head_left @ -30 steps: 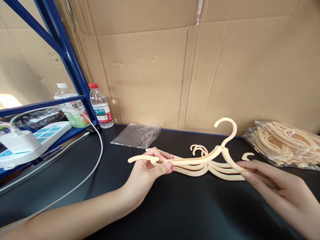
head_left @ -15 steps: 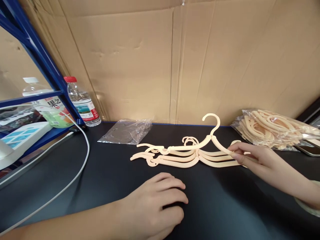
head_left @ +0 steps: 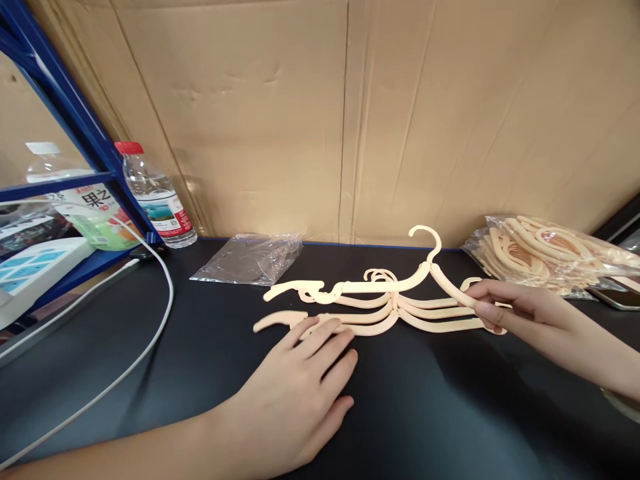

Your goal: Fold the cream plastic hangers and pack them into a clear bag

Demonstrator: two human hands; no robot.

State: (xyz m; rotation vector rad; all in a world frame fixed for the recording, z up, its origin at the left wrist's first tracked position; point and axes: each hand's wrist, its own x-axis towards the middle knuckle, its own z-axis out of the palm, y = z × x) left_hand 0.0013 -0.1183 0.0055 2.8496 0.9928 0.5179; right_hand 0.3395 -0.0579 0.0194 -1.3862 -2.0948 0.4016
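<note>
Between thumb and fingers, my right hand (head_left: 520,317) pinches the right arm of a cream folding clothes hanger (head_left: 380,287). Its hook points up, and its left arm reaches across above other hangers. Those stacked hangers (head_left: 370,328) lie on the black table (head_left: 400,407), with their hooks toward the back. My left hand (head_left: 305,387) is open, its fingers apart, with the fingertips over the left arm of the front stacked hanger; whether they press on it I cannot tell.
Behind the hangers lies a clear plastic bag (head_left: 250,259). A bag of more hangers (head_left: 540,253) and a phone (head_left: 617,297) are at the right. At the left stand a water bottle (head_left: 160,207), a blue shelf (head_left: 107,179) and a white cable (head_left: 167,300). Cardboard (head_left: 280,133) rises behind.
My left hand has moved forward and left, its fingers now reaching over the front hanger. The held hanger has shifted slightly, its left end lying a little apart from the stack.
</note>
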